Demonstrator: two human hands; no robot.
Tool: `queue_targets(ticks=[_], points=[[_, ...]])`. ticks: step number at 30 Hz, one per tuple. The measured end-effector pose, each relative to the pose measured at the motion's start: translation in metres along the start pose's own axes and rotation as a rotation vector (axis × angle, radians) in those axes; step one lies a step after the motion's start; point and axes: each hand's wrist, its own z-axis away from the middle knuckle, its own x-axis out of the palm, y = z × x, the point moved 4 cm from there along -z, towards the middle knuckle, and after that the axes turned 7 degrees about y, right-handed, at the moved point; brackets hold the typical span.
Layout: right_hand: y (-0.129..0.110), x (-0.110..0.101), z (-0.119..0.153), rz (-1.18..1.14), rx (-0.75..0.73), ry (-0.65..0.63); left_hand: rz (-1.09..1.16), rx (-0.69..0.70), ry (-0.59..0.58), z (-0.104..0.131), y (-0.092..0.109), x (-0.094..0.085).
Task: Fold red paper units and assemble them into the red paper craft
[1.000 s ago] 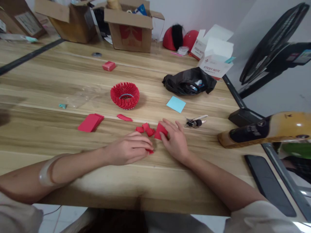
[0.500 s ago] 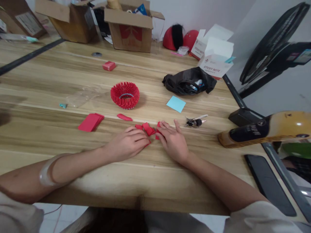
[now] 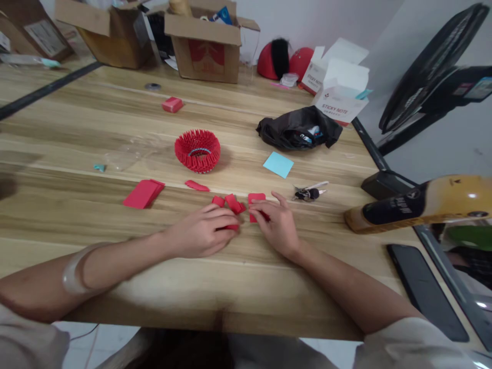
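My left hand [image 3: 203, 229] rests on the wooden table with its fingers curled over a small red paper piece [image 3: 231, 226]. Just beyond its fingers lie folded red paper pieces [image 3: 235, 204]. My right hand [image 3: 277, 223] is at a red paper slip [image 3: 256, 197], its fingers bent together over the slip's right part; what they pinch is hidden. Beyond my hands stands a red bowl [image 3: 198, 150] of many folded paper pieces with a pale blue ring inside. A stack of red paper [image 3: 143, 193] and a thin red piece [image 3: 197, 185] lie left of centre.
A blue paper square [image 3: 279, 164], a black bag [image 3: 299, 128] and small tools [image 3: 309, 193] lie beyond my right hand. A bottle [image 3: 415, 202] and a phone [image 3: 426, 292] are at the right. Cardboard boxes [image 3: 205, 54] stand at the back.
My right hand's fingers have drawn together and shifted slightly right, uncovering more of the red slip. My left fingers have moved a little, and more of the red piece beneath them shows.
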Motion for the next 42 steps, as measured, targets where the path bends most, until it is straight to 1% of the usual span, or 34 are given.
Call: queue_targets(ticks=[2, 4, 8, 11, 18, 21, 25, 28, 30, 32, 34, 35, 38, 40, 42], points=[[0.002, 0.0, 0.0, -0.028, 0.013, 0.035, -0.067, -0.044, 0.04, 0.001, -0.004, 0.0], [0.004, 0.001, 0.001, -0.053, 0.015, 0.064, -0.153, -0.119, 0.057, 0.002, -0.01, 0.001], [0.005, 0.001, 0.002, -0.089, -0.01, 0.065, -0.293, -0.246, 0.029, 0.004, -0.018, 0.002], [0.004, 0.0, 0.002, -0.114, -0.01, 0.084, -0.294, -0.287, 0.016, 0.005, -0.018, 0.002], [0.007, 0.001, 0.004, -0.214, 0.147, 0.104, -0.143, -0.245, 0.095, 0.005, -0.014, 0.002], [0.008, 0.003, 0.005, -0.282, 0.178, 0.117, -0.112, -0.234, 0.117, 0.005, -0.014, 0.002], [0.006, 0.001, 0.003, -0.293, 0.148, 0.149, -0.063, -0.235, 0.125, 0.008, -0.014, 0.003], [0.003, -0.002, 0.0, -0.292, 0.108, 0.151, -0.02, -0.229, 0.171, 0.009, -0.015, 0.003], [0.001, -0.007, 0.0, -0.295, 0.085, 0.222, -0.006, -0.211, 0.209, 0.01, -0.014, 0.001], [-0.003, -0.014, 0.003, -0.29, 0.054, 0.332, 0.01, -0.185, 0.251, 0.009, -0.012, -0.002], [-0.008, -0.019, 0.008, -0.304, 0.0, 0.389, 0.036, -0.164, 0.305, 0.007, -0.009, -0.008], [-0.012, -0.019, 0.01, -0.33, -0.031, 0.374, 0.054, -0.158, 0.328, 0.006, -0.007, -0.011], [-0.021, -0.016, 0.013, -0.429, -0.094, 0.254, 0.113, -0.177, 0.373, 0.005, -0.004, -0.016], [-0.026, -0.013, 0.013, -0.47, -0.099, 0.189, 0.153, -0.19, 0.376, 0.005, -0.004, -0.016], [-0.028, -0.012, 0.012, -0.486, -0.072, 0.15, 0.196, -0.196, 0.368, 0.005, -0.003, -0.013]])
